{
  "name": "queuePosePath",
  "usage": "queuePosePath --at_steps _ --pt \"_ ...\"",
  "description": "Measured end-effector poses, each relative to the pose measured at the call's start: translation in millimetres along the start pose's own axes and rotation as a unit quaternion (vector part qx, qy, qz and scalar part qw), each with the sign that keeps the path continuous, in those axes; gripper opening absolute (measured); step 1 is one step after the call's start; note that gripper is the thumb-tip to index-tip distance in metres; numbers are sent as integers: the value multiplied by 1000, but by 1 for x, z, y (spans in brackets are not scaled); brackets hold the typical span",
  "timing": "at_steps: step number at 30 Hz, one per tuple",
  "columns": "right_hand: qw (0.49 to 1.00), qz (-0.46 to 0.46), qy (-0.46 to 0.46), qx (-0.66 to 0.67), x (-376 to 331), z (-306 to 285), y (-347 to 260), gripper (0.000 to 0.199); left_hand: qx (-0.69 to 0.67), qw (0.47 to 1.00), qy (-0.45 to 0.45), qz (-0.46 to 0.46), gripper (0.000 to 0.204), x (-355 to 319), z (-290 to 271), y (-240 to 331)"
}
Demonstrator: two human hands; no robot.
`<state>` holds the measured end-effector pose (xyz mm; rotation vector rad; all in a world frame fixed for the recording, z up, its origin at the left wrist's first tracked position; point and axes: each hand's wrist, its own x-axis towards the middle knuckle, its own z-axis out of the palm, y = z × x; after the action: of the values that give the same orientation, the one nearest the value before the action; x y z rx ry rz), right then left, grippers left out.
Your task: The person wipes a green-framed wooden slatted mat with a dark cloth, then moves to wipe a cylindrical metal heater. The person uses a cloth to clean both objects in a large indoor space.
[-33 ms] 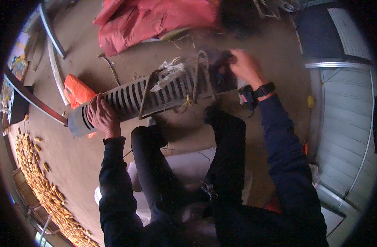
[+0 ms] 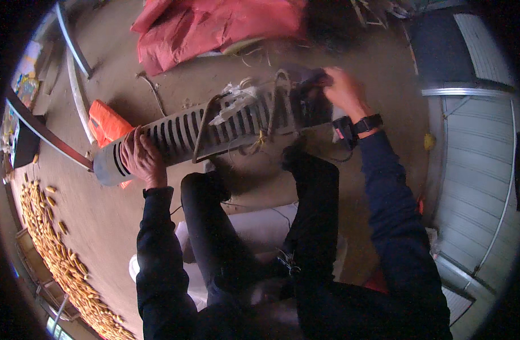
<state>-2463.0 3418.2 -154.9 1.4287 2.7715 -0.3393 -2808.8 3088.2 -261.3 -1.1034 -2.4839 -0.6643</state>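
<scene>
Across my knees, on the far side, lies a long grey slotted tube (image 2: 175, 131), tilted up to the right. My left hand (image 2: 142, 157) grips its left end, with fingers curled over the slots. Stiff bent loops (image 2: 201, 127), like rope or wire, cross over it, along with a crumpled white plastic scrap (image 2: 235, 103) and a tuft of yellow string (image 2: 261, 139). At the right end my right hand (image 2: 346, 93) is closed on a dark, cloth-like bundle (image 2: 312, 82), blurred by motion. A small dark device (image 2: 344, 131) sits beside its watch-wearing wrist.
Red sheeting (image 2: 220, 28) is heaped beyond the tube. An orange bag (image 2: 108, 126) touches its left end, near a curved metal strip (image 2: 47, 136). Many corn cobs (image 2: 67, 266) cover the floor at lower left. A pale ribbed panel (image 2: 475, 175) stands at right.
My right hand and the dark bundle have shifted slightly to the right. My left hand and the tube stay nearly the same.
</scene>
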Motion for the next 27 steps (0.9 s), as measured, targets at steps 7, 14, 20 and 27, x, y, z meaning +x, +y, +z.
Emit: queuePosePath --at_steps 7,14,20,27 --pt "996 -76 29 42 -28 10 -69 31 -10 1000 -5 -3 34 2 -5 5" --pt "995 -89 -20 31 -20 -5 -50 33 -20 1000 -8 -5 36 0 -6 0" --pt "999 6 -35 -31 -16 -8 -15 30 -14 1000 1 -15 35 3 -7 5" --pt "987 -126 57 83 -42 19 -93 37 -13 1000 -11 -17 36 -1 -5 -3"
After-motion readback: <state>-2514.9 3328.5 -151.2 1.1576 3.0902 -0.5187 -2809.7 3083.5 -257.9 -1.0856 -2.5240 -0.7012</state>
